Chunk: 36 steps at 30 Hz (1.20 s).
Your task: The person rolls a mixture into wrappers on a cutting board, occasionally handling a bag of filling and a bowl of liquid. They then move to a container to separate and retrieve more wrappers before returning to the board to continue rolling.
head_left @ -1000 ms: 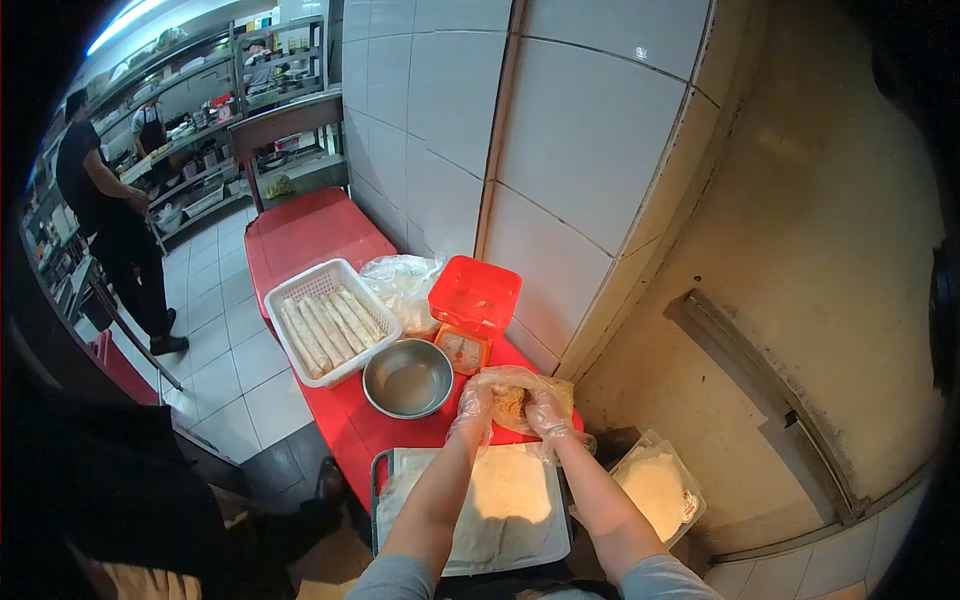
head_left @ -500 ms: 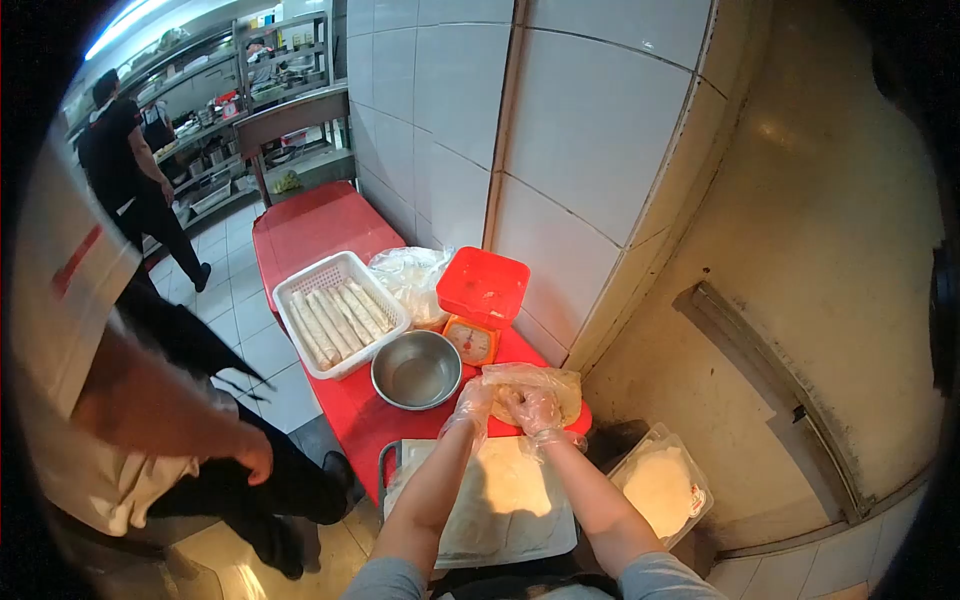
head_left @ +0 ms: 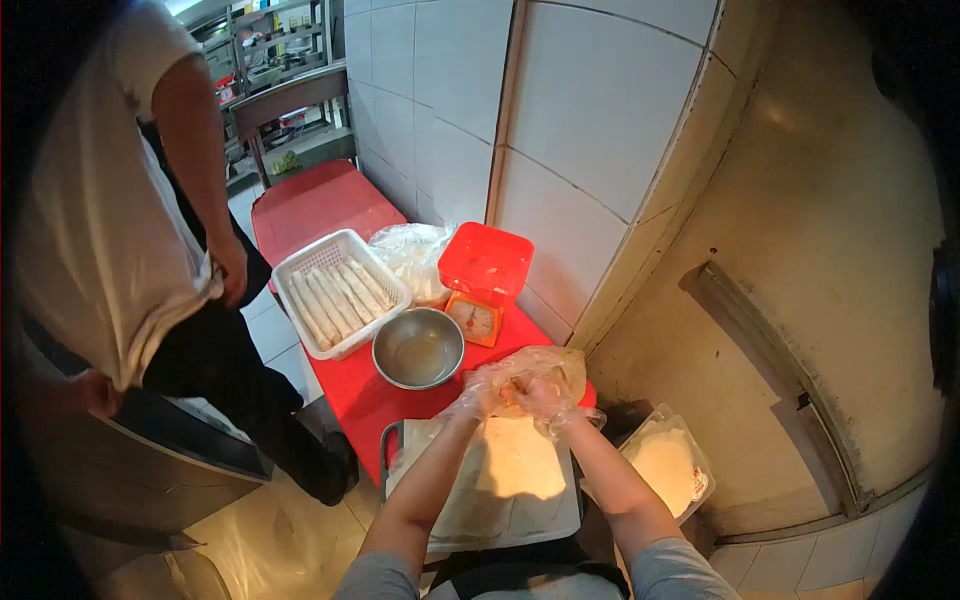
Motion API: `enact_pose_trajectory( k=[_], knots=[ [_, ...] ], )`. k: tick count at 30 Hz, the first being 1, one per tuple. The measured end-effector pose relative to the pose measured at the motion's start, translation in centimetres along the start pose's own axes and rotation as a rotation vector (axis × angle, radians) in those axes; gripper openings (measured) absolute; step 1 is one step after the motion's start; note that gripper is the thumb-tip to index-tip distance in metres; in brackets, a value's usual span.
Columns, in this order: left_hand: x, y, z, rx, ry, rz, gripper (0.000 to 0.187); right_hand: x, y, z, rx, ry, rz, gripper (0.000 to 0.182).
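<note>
Clear bag: lies at the center-right of the frame, on the near end of the red table (head_left: 325, 200); the crumpled plastic bag (head_left: 568, 372) spreads around both hands.
Filling: an orange-brown mass (head_left: 514, 388) shows at the bag's mouth, between the hands.
Left hand: the gloved left hand (head_left: 482, 393) reaches into the bag from the lower left, beside the filling; its fingers are bent, but whether they pinch anything I cannot tell.
Right hand: the gloved right hand (head_left: 545, 394) meets the filling from the other side, fingers curled inward; their tips are hidden, so their grip cannot be told.
Steel bowl: the bowl (head_left: 392, 330) stands upright near the middle of the frame; what covers its dull bottom is unclear.
White basket: left of the bowl, the perforated basket (head_left: 368, 332) holds a row of long pale rolls (head_left: 340, 303).
Scale: the orange scale (head_left: 473, 318) bears a red tub (head_left: 487, 258) with small bits inside.
Knotted-looking bag: another clear bag (head_left: 410, 255), with pale contents, sits between basket and tub.
Tray: at bottom center, the dark-edged tray (head_left: 384, 445) carries pale sheets (head_left: 522, 460).
Lower-right box: the clear box (head_left: 664, 412) contains a pale, rounded stack (head_left: 660, 468).
Upper left: a co-worker (head_left: 105, 210) in a light shirt stands beside the table.
</note>
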<state>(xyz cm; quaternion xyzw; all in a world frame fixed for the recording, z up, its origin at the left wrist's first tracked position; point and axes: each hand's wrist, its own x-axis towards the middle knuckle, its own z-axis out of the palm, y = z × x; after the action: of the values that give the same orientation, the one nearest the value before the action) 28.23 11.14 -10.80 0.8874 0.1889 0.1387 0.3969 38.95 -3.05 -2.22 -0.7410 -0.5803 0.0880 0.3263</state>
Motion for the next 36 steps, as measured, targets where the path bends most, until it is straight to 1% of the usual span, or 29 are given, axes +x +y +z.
enact_pose_trajectory(
  k=[1,2,3,4,5,6,8,9,10,11,12,14,17,18,19,20,21,22,23,24,25,26,27,29,30,32,33,35,36],
  knots=[
    [1.2,-3.0,2.7,0.103,0.062,0.014,0.03,-0.1,-0.1,-0.4,-0.255,-0.014,-0.125,0.027],
    [1.4,-4.1,3.8,0.196,0.119,0.028,0.034,-0.2,-0.1,-0.8,-0.51,-0.026,-0.251,0.028],
    [1.5,-5.2,4.9,0.288,0.177,0.036,0.038,-0.1,1.6,-0.4,-0.402,-0.001,-0.221,0.031],
    [1.1,-5.4,5.4,0.365,0.229,0.042,0.049,0.0,4.9,0.9,-0.295,0.022,-0.191,0.033],
    [1.3,-4.7,5.2,0.134,0.25,-0.118,0.048,0.0,6.7,1.6,-0.189,0.044,-0.158,0.036],
    [1.4,-3.9,5.0,-0.099,0.306,-0.272,0.047,0.1,6.2,0.9,-0.147,-0.042,-0.027,0.039],
    [2.8,0.1,1.9,-1.196,0.297,-0.884,0.028,0.8,3.4,-2.0,-0.061,-0.212,0.237,0.045],
    [3.0,-1.2,2.7,-1.335,0.254,-0.836,0.029,0.8,1.4,-3.0,-0.095,-0.293,0.205,0.044],
    [3.3,-4.0,4.5,-1.472,0.211,-0.784,0.03,0.8,-0.7,-3.6,-0.128,-0.373,0.172,0.044],
    [3.1,-4.0,4.7,-1.535,0.22,-0.745,0.031,0.8,-1.7,-3.9,-0.161,-0.454,0.138,0.044],
    [3.0,-4.0,4.8,-1.599,0.227,-0.706,0.033,0.3,-1.2,-2.9,-0.307,-0.351,0.049,0.042],
    [1.6,0.6,2.5,-1.584,0.355,-0.655,0.037,-0.9,1.5,0.4,-0.594,-0.137,-0.136,0.039],
    [2.1,-2.5,3.7,-1.485,0.314,-0.659,0.04,1.1,2.9,0.0,-0.475,-0.323,0.056,0.031],
    [1.9,-1.1,2.7,-1.456,0.345,-0.767,0.041,1.0,3.9,0.0,-0.34,-0.258,0.073,0.03],
    [1.6,2.1,0.8,-1.425,0.373,-0.872,0.042,0.8,5.1,-0.2,-0.209,-0.193,0.091,0.03],
    [1.6,2.5,0.5,-1.304,0.332,-0.834,0.043,0.6,5.9,-0.5,-0.08,-0.127,0.108,0.03],
    [1.6,2.8,0.3,-1.181,0.297,-0.798,0.045,0.6,4.9,-1.3,-0.107,-0.111,0.073,0.031],
    [1.5,0.2,1.1,-0.966,0.202,-0.621,0.046,0.9,2.4,-2.9,-0.134,-0.097,0.036,0.032],
    [1.6,-0.6,1.2,-0.939,0.161,-0.449,0.047,1.3,0.7,-3.7,-0.16,-0.083,-0.004,0.033],
    [1.7,-1.4,1.3,-0.919,0.128,-0.278,0.048,1.2,0.6,-3.3,-0.239,-0.092,-0.026,0.034],
    [1.7,-1.0,0.8,-1.081,0.141,-0.105,0.048,0.8,0.7,-2.6,-0.316,-0.101,-0.048,0.035],
    [1.4,-0.4,0.7,-1.033,0.226,0.041,0.043,0.6,0.7,-1.8,-0.392,-0.11,-0.068,0.036],
    [1.0,0.6,0.3,-0.98,0.315,0.184,0.038,1.0,1.6,-0.4,-0.136,-0.047,0.024,0.037],
    [0.1,3.3,-2.4,-0.782,0.246,0.07,0.035,2.0,3.6,2.4,0.379,0.079,0.208,0.039],
    [0.0,3.9,-3.2,-0.682,0.211,0.015,0.033,1.9,3.7,2.4,0.154,0.007,0.132,0.036],
    [1.5,0.4,-0.4,-0.758,0.214,-0.001,0.03,2.0,4.0,1.9,-0.301,-0.133,-0.025,0.031],
    [2.0,-0.9,0.6,-0.794,0.218,-0.008,0.029,2.3,3.3,1.4,-0.376,-0.248,0.049,0.03],
    [1.3,-0.4,0.0,-0.7,0.213,-0.04,0.03,3.0,0.6,0.1,-0.522,-0.476,0.198,0.03],
    [1.1,-0.1,-0.3,-0.652,0.211,-0.056,0.031,2.9,0.7,0.5,-0.519,-0.395,0.154,0.031]
  ],
)
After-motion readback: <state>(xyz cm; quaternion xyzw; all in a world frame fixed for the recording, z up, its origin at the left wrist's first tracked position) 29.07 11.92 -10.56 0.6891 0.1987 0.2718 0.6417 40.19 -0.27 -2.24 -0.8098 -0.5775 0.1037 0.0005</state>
